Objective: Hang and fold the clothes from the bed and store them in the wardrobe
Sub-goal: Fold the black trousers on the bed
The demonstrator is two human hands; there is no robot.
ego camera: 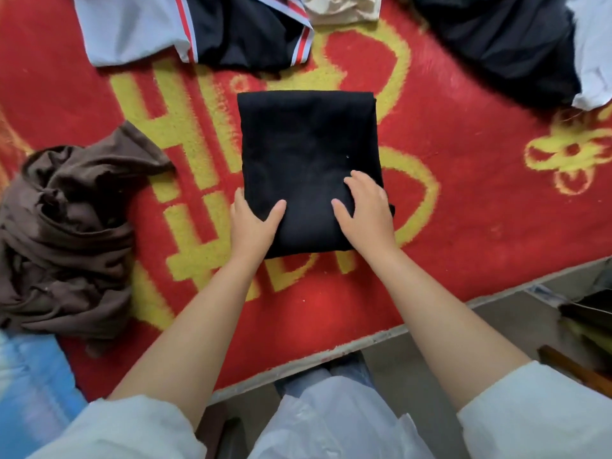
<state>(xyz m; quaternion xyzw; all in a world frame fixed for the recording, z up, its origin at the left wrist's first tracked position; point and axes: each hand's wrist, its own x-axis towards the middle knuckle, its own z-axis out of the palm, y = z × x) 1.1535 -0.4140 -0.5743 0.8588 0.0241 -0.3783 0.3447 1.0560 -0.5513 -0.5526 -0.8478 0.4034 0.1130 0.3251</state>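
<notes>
The person wears a pale white top whose sleeves [109,429] are pushed up past the elbows, at 7 and 5 o'clock. At 6 o'clock, blue jeans [351,371] show beneath the top's hem.

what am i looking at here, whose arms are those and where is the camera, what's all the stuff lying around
There is no machine here: a person wears a camera on the head, looking forward and down, so the two bare arms are their own. This single picture is that head view.

The surface is a bed covered by a red blanket with yellow patterns. In the middle lies a black garment folded into a neat rectangle. The left hand grips its near left edge, thumb on top. The right hand rests flat on top near the right edge.

Still unfolded: a crumpled brown garment at the left, a light blue and dark piece with red stripes at the top, and another dark and light blue garment at the top right.
</notes>
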